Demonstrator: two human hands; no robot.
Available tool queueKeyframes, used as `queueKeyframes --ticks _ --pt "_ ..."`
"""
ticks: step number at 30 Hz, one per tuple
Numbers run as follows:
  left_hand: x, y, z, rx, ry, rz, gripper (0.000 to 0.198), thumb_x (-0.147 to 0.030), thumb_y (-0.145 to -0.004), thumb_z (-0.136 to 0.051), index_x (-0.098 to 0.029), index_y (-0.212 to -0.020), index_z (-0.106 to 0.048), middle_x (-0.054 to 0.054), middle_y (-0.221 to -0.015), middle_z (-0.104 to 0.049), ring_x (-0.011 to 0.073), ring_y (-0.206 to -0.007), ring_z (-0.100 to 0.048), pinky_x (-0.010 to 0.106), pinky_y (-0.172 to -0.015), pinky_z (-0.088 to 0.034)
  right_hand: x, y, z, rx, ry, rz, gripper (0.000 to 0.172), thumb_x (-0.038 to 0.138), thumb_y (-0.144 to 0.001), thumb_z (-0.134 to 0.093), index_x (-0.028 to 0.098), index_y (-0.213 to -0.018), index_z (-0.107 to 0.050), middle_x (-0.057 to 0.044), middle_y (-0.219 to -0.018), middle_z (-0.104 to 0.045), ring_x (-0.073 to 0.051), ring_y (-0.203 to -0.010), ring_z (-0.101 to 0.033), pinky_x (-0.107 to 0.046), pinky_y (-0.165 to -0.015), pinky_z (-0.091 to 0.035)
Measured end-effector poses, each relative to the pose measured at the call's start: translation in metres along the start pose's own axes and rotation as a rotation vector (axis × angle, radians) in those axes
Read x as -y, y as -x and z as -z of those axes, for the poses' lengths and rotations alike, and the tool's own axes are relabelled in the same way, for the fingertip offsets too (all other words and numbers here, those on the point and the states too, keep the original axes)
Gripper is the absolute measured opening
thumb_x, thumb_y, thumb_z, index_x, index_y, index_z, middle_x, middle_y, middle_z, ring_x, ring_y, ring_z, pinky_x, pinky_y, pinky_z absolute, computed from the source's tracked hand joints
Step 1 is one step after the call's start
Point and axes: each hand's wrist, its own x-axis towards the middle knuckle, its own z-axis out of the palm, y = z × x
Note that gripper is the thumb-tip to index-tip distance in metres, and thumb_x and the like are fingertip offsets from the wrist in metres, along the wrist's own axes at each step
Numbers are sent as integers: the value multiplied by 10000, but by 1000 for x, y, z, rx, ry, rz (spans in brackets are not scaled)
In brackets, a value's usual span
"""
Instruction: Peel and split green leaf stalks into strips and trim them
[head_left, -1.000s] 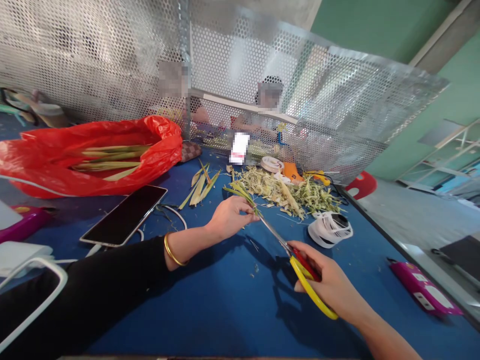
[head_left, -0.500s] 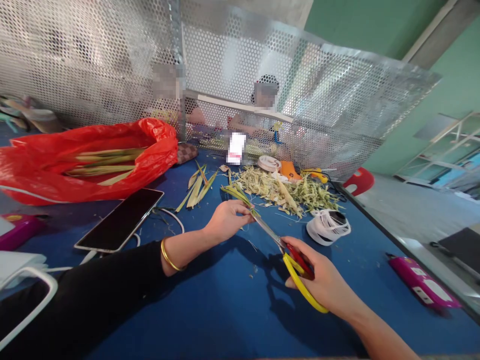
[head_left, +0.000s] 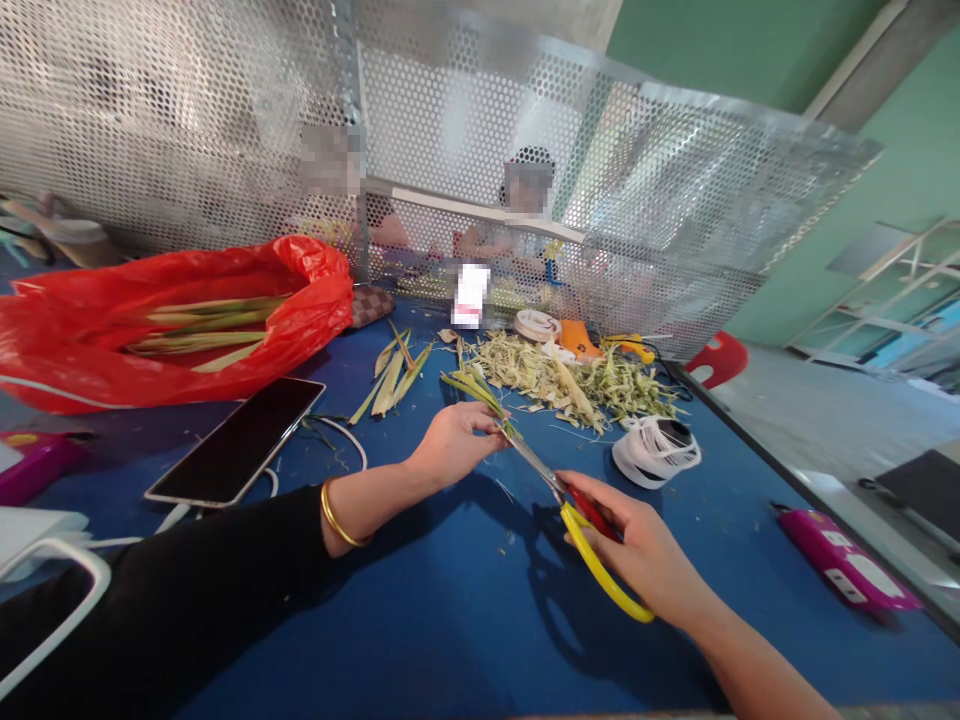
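Note:
A small bunch of green leaf strips (head_left: 474, 388) is pinched in the fingertips of my left hand (head_left: 459, 440), its long ends pointing away from me. My right hand (head_left: 637, 545) is wrapped round the handles of a pair of scissors (head_left: 596, 560), one handle yellow and the other red. The blade tips meet the near end of the bunch, right beside my left fingertips. Whether the blades are fully closed is hard to make out. Just beyond lies a heap of shredded pale-green plant pieces (head_left: 570, 380). Several loose leaf strips (head_left: 391, 380) lie left of it.
A red plastic bag (head_left: 315, 285) with long leaves inside stands at the left, near a dark-screened phone (head_left: 240, 445) on a white cable. A spool of white thread (head_left: 654, 455) sits right of my hands; a purple power strip (head_left: 847, 560) lies farther right. Behind a perforated screen (head_left: 465, 120) sit people.
The scissor handles have drawn slightly closer together as my right hand closes. My left hand and the leaf bunch stay almost in place.

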Motion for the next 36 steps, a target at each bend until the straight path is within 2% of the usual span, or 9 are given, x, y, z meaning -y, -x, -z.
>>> queueKeyframes --ticks 4,8,12,18,27,32,36 --pt "0 0 0 -13 18 2 153 -246 -719 -666 -203 -577 -705 28 -911 -718 201 -992 -642 283 -837 -495 3 3 0 -61 83 -28 573 289 -738 -656 226 -1292 -522 -78 -1226 -612 -244 -1008 -630 -340 -869 -518" --pt "0 0 -1 -18 35 -3 126 -249 -707 -681 -208 -594 -718 34 -949 -719 199 -980 -648 296 -858 -491 12 7 0 -39 187 -42 644 309 -678 -714 232 -1282 -507 -61 -1190 -624 -237 -991 -625 -331 -886 -501" --pt "1 1 -2 -12 27 1 101 -229 -704 -677 -215 -622 -732 28 -929 -724 202 -979 -648 287 -843 -498 13 5 -1 -30 181 -28 621 304 -685 -711 240 -1270 -512 -50 -1179 -627 -240 -1016 -614 -331 -893 -495" --pt "0 2 -2 3 22 0 99 -225 -712 -674 -213 -638 -739 36 -944 -721 204 -997 -640 289 -854 -488 5 1 -2 -18 58 23 498 395 -817 -601 220 -1277 -528 -83 -1188 -631 -241 -990 -642 -363 -902 -507" --pt "1 1 -3 10 57 -8 121 -232 -711 -685 -198 -600 -720 38 -938 -719 195 -976 -644 282 -852 -482 -2 1 -1 -38 122 69 471 366 -839 -590 222 -1285 -544 -91 -1263 -601 -255 -1071 -616 -380 -928 -505" --pt "-2 2 -1 35 -30 2 124 -257 -726 -665 -204 -638 -736 32 -908 -708 177 -898 -647 279 -824 -481 3 1 0 -48 149 88 443 333 -837 -580 197 -1259 -572 -97 -1259 -610 -254 -1084 -615 -377 -963 -483" --pt "-4 0 4 110 -192 111 185 -299 -752 -609 -202 -667 -741 24 -881 -724 163 -819 -650 253 -752 -479 2 6 6 -64 258 100 429 334 -826 -571 209 -1236 -589 -86 -1230 -634 -252 -1081 -621 -361 -939 -498"
